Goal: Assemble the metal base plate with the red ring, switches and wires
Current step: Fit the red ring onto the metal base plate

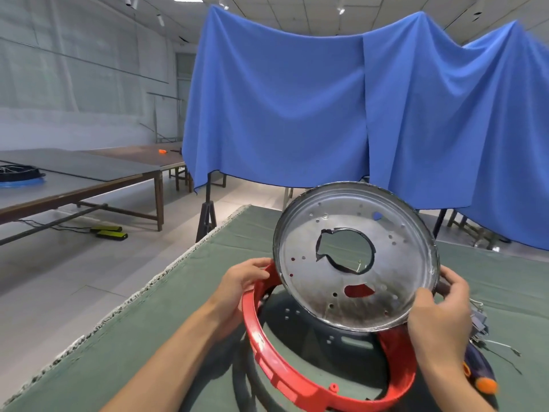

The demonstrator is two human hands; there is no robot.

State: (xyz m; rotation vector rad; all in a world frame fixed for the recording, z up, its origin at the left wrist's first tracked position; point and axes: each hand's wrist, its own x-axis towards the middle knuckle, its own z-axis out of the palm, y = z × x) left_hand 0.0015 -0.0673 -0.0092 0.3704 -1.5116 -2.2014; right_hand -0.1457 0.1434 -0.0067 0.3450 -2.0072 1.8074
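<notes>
Bare metal catches the light: the round metal base plate is held up tilted above the bench, its dished inner face turned toward the camera, with a large ragged centre hole and many small holes through it. The red ring sits lower, slanted under the plate, its near arc close to the camera and its far left edge tucked behind the plate's rim. The left hand grips the ring's upper left edge, fingers curled over it just beside the plate's rim. The right hand holds the plate's right rim, thumb on the inner face and fingers behind. Both cast a dark shadow on the green cloth covering the bench. Beside the right wrist lie a screwdriver with a dark and orange handle and a small tangle of wires with grey parts; what those parts are is unclear. A blue curtain hangs behind the bench, and long tables stand at the left.
</notes>
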